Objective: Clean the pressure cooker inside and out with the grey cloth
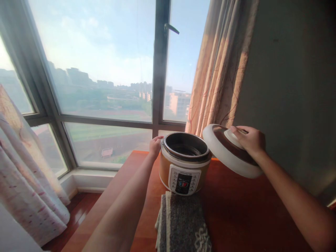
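Note:
An electric pressure cooker (165, 171) with a golden-brown body and a front control panel (185, 179) stands on the table, its top uncovered. Its dark inner pot (187, 145) shows through the opening. My left hand (155, 147) is closed on the cooker's side handle at the left rim. To the right, my right hand (250, 139) grips the knob of the lid (223, 150), which is white with a brown band. The lid is held tilted in the air, beside and right of the cooker's rim.
A folded grey cloth (181, 224) lies on the reddish-brown wooden table (112, 213) in front of the cooker. Behind the table is a large window (105, 70) with a handle. Curtains hang left (28, 185) and right (217, 70); a dark wall (291, 87) is at the right.

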The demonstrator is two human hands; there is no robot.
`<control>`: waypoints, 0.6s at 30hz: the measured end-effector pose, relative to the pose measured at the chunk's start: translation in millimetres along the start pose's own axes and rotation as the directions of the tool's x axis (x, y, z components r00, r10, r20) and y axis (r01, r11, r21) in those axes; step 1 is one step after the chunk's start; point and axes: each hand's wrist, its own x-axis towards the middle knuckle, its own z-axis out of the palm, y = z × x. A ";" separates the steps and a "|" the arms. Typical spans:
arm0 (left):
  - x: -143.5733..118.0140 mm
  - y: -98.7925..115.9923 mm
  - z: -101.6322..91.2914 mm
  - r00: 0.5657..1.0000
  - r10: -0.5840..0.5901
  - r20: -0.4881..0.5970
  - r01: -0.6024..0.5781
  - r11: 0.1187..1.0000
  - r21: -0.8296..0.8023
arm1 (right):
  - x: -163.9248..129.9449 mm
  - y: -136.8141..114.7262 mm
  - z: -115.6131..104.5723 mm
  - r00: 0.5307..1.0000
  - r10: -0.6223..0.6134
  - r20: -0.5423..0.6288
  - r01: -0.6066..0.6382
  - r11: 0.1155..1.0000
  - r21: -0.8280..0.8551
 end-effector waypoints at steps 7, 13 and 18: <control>1.5 0.3 -0.2 1.000 -0.013 0.004 0.013 1.000 -0.021 | 0.8 -95.0 42.5 0.971 -0.197 0.135 0.202 0.979 -0.021; 4.6 -3.2 0.7 1.000 -0.011 -0.002 0.011 0.999 -0.033 | -14.4 -135.2 71.2 0.932 -0.240 0.272 0.254 0.967 -0.018; 7.1 -8.8 1.0 1.000 0.003 0.015 -0.002 0.999 -0.039 | -21.1 -149.2 81.0 0.904 -0.275 0.326 0.304 0.952 -0.041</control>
